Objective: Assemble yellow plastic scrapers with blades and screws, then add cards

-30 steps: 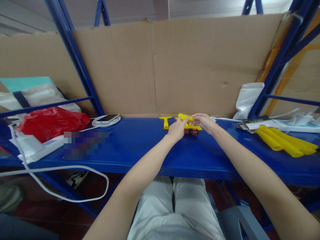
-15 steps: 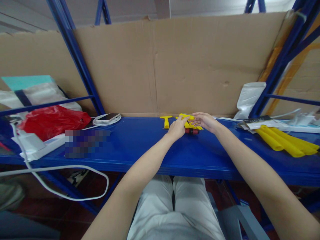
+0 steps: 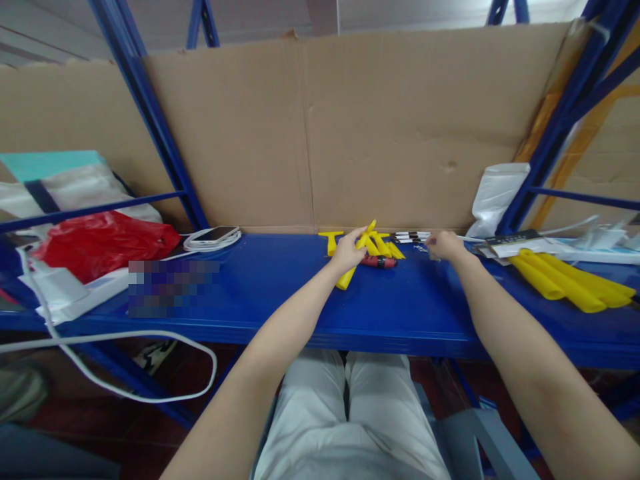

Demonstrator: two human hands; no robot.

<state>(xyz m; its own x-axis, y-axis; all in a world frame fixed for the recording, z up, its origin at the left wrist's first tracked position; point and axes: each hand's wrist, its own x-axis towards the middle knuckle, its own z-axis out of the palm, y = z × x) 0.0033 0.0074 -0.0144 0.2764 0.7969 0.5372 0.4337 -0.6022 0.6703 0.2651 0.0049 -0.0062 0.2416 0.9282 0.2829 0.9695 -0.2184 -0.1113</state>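
My left hand [image 3: 350, 250] is closed around a yellow T-shaped plastic piece [image 3: 345, 279], its stem pointing down toward me and its crossbar at the top. Beyond that hand, several similar yellow pieces [image 3: 383, 247] lie bunched on the blue tabletop, and another yellow T-shaped piece [image 3: 331, 241] lies to the left. A red and black screwdriver [image 3: 379, 262] rests just right of my left hand. My right hand [image 3: 445, 245] is down at the table, fingers pressed together beside small silvery bits [image 3: 421, 249]. What its fingertips hold, if anything, is too small to make out.
Black-and-white striped sticks [image 3: 410, 237] lie against the cardboard wall [image 3: 400, 133]. Yellow tubes [image 3: 565, 283] are at the right, below a white plastic bag [image 3: 500, 197]. A phone [image 3: 219, 234] on a coiled white cable and a red bag [image 3: 107, 243] sit at the left.
My hands have come apart. The right one moved right to the small silvery bits, while the left keeps the yellow T-shaped piece, now tilted with its stem toward me.
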